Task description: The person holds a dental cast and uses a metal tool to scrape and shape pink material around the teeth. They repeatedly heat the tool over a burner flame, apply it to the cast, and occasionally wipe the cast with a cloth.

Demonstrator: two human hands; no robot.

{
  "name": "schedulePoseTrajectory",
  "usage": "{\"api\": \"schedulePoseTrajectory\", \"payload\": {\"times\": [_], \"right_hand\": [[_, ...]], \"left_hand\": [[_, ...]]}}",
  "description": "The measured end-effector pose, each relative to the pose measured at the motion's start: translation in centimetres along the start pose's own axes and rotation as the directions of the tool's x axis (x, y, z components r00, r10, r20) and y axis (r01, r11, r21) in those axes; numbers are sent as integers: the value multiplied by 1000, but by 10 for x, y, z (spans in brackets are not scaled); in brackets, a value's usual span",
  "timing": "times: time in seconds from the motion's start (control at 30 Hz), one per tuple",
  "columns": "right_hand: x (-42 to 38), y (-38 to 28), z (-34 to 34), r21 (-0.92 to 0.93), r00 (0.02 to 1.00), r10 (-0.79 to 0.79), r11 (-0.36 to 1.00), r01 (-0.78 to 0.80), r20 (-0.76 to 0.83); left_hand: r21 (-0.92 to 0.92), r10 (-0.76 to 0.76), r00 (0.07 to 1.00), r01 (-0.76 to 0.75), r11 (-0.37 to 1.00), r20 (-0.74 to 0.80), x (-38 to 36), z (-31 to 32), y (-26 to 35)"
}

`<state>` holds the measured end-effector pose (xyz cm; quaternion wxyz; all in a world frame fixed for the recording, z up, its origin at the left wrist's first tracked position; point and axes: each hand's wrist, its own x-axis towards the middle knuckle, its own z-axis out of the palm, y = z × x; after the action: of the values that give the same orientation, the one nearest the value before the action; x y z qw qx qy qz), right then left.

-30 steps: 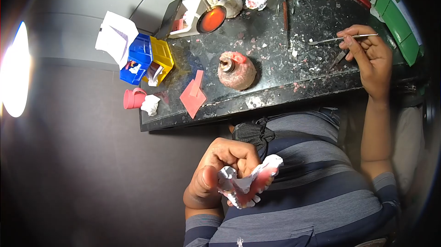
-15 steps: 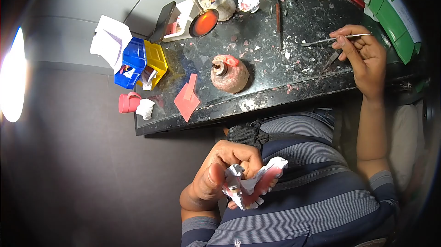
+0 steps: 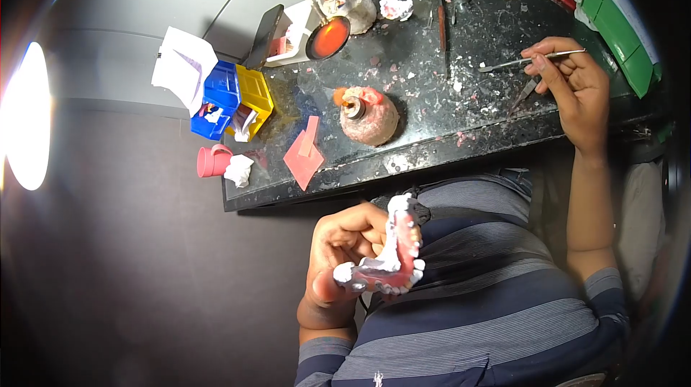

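My left hand (image 3: 345,250) holds a U-shaped denture model (image 3: 394,261) in front of the striped shirt, its fingers closed around one side. The model has white plaster, pink wax and a row of white teeth along its outer edge. Over the table's right side, my right hand (image 3: 572,88) pinches a thin metal wax carver (image 3: 507,65), its flat tip pointing left. Just below that tool, a knife blade (image 3: 523,93) shows, partly hidden by the right hand. Between the hands stands a wax-spattered spirit burner (image 3: 371,120) with an orange glow at its top.
Pink wax sheets (image 3: 302,160) lie near the edge of the black table (image 3: 425,153). Blue (image 3: 219,92) and yellow (image 3: 253,92) bins, a pink cup (image 3: 213,161) and crumpled tissue (image 3: 239,170) are at left. Behind are a red-handled tool (image 3: 443,27) and a glass jar (image 3: 356,7); a green box (image 3: 619,34) stands right.
My left hand has turned the denture model, so its tooth row now faces right and down, and raised it slightly. My right hand keeps its grip on the carver. The view has shifted a little.
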<state>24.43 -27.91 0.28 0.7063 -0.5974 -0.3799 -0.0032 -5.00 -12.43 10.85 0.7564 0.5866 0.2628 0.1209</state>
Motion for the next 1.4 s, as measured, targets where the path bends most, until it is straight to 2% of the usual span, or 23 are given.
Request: {"api": "schedulePoseTrajectory", "payload": {"times": [0.03, 0.07, 0.13, 0.17, 0.2, 0.4, 0.47, 0.53, 0.6, 0.87, 1.03, 1.33, 1.4], "right_hand": [[0, 0, 0, 6, 1000, 0, 1000, 0, -2], [0, 0, -1, -2, 1000, 10, 1000, -10, 4], [0, -1, -1, 0, 1000, 20, 1000, -20, 7], [0, -2, 0, -2, 1000, 29, 1000, -29, 11], [0, -2, 0, -5, 999, 37, 999, -37, 16], [0, -1, -1, -14, 998, 55, 998, -55, 20], [0, -1, -1, -21, 998, 56, 998, -55, 22], [0, -3, -1, -21, 998, 63, 998, -63, 24], [0, -2, -1, -20, 998, 58, 998, -57, 22], [-2, -4, 1, -7, 997, 68, 998, -68, 25], [0, -2, 1, -17, 999, 44, 999, -44, 18], [0, -2, 0, -17, 998, 57, 998, -57, 17], [0, -2, 0, -17, 998, 56, 998, -56, 20]], "left_hand": [[25, 4, 999, -5, 1000, 50, 0, -8, -1], [-67, 74, 997, -71, 995, 36, 1, -12, -8], [-365, 245, 959, -179, 913, 143, 11, -24, -25], [-215, 278, 948, -243, 946, 153, 12, -24, -23], [-305, 281, 934, -207, 930, 223, 14, -35, -27], [-391, 302, 927, -199, 898, 222, 10, -35, -31], [-387, 256, 942, -159, 908, 214, 5, -32, -30], [-359, 235, 952, -153, 921, 198, 0, -30, -30], [-336, 213, 970, -162, 928, 119, -4, -27, -33], [-190, 86, 993, -69, 979, 84, -13, -17, -21], [-120, 87, 996, -86, 989, 4, -12, -10, -18], [-153, 83, 991, -67, 986, 100, -10, -20, -21], [-195, 75, 983, -42, 980, 165, -11, -24, -22]]}}
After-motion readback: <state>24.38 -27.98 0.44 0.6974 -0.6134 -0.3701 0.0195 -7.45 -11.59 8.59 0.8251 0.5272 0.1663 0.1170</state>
